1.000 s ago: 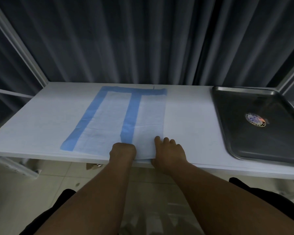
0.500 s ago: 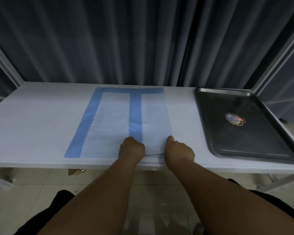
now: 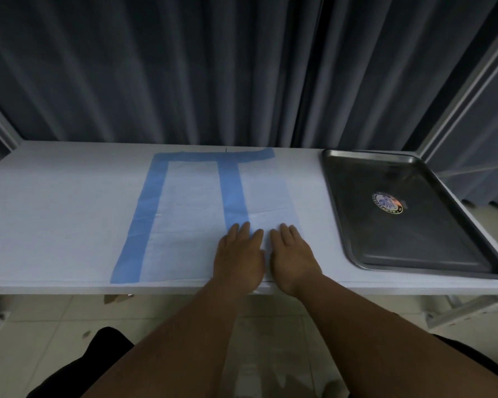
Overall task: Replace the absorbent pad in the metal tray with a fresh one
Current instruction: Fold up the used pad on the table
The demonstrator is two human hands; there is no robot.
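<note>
A white absorbent pad [image 3: 190, 214] with blue borders lies flat on the white table [image 3: 55, 211], its right part folded over so a blue strip runs down its middle. My left hand [image 3: 239, 257] rests flat, fingers straight, on the pad's near edge by that strip. My right hand [image 3: 292, 254] lies flat beside it on the folded right part. The metal tray [image 3: 443, 254] sits at the table's right end with a round sticker [image 3: 387, 203] inside and no pad in it.
Dark grey curtains hang close behind the table. A metal frame post [image 3: 457, 96] rises at the right, behind the tray. Tiled floor shows below the table's front edge, and my dark-clothed legs are under it.
Both hands were curled at the pad's near edge; now they lie flat with fingers straight, further onto the pad. The view has shifted left to right, so the tray sits more central.
</note>
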